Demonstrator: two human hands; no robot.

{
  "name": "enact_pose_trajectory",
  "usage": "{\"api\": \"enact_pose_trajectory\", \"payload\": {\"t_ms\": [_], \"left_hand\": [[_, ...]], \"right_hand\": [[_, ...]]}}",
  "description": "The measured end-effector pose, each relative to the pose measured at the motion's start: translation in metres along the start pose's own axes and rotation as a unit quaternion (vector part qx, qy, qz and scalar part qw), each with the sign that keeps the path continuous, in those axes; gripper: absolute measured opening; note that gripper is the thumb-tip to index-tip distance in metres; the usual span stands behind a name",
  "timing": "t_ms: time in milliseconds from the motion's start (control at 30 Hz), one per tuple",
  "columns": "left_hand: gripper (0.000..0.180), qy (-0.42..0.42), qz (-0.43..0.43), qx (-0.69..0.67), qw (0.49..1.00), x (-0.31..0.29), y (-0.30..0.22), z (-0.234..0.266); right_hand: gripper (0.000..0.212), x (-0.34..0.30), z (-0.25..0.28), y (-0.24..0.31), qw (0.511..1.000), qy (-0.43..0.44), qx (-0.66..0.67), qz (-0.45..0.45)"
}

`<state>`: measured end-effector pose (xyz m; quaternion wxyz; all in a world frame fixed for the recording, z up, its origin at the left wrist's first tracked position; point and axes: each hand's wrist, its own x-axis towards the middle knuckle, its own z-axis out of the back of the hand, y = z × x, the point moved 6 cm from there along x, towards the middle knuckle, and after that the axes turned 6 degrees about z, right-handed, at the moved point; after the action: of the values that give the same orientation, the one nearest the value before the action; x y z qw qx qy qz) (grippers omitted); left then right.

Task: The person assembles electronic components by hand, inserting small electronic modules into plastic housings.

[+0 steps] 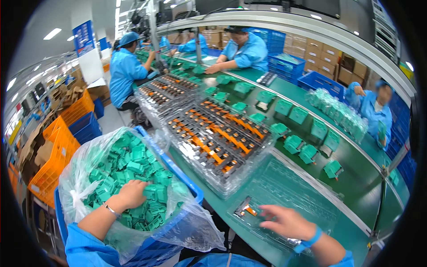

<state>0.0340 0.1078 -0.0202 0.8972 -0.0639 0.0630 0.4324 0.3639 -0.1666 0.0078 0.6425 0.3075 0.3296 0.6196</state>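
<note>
My left hand (pixel 132 195) is down among green plastic housings (pixel 118 171), its fingers curled against one housing (pixel 156 192). The thumb side is hidden, though the grip looks closed on that piece. The housings fill a clear plastic bag (pixel 73 178) that lines a blue crate (pixel 195 189). Above a clear plastic tray (pixel 291 187) hovers my right hand (pixel 284 221), slightly blurred, fingers apart and nothing visible in them. Just left of its fingertips, a small black-and-orange component (pixel 246 208) lies in the tray.
Trays of black-and-orange components (pixel 218 138) stand beyond my hands. A green conveyor (pixel 284 129) carries several spaced green housings (pixel 308 153). Co-workers in blue sit along the line, one at the left (pixel 126 71). Orange crates (pixel 55 155) stand at the far left; a metal frame (pixel 275 22) spans overhead.
</note>
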Motion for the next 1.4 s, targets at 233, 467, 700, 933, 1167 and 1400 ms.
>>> {"api": "enact_pose_trajectory", "payload": {"t_ms": [233, 467, 700, 933, 1167, 1400], "left_hand": [[0.074, 0.166, -0.042, -0.063, 0.983, 0.020, 0.012, -0.019], [0.082, 0.175, -0.047, -0.059, 0.982, 0.032, 0.017, -0.033], [0.080, 0.144, -0.003, -0.040, 0.989, 0.035, 0.013, -0.048], [0.072, 0.159, -0.014, -0.103, 0.982, 0.043, 0.032, -0.042], [0.094, 0.173, 0.043, -0.001, 0.984, 0.051, 0.045, -0.051], [0.087, 0.182, -0.017, 0.113, 0.977, 0.049, 0.022, -0.033]], "right_hand": [[0.045, 0.045, -0.045, -0.013, 0.976, -0.028, -0.217, 0.014], [0.036, 0.044, -0.048, -0.004, 0.968, -0.042, -0.246, -0.023], [0.037, 0.041, -0.054, -0.003, 0.954, -0.137, -0.265, 0.034], [0.028, 0.050, -0.048, -0.028, 0.975, -0.184, -0.121, 0.005], [0.025, 0.043, -0.052, -0.025, 0.989, -0.077, -0.119, 0.038], [0.022, 0.048, -0.051, -0.023, 0.981, -0.149, -0.123, 0.015]]}}
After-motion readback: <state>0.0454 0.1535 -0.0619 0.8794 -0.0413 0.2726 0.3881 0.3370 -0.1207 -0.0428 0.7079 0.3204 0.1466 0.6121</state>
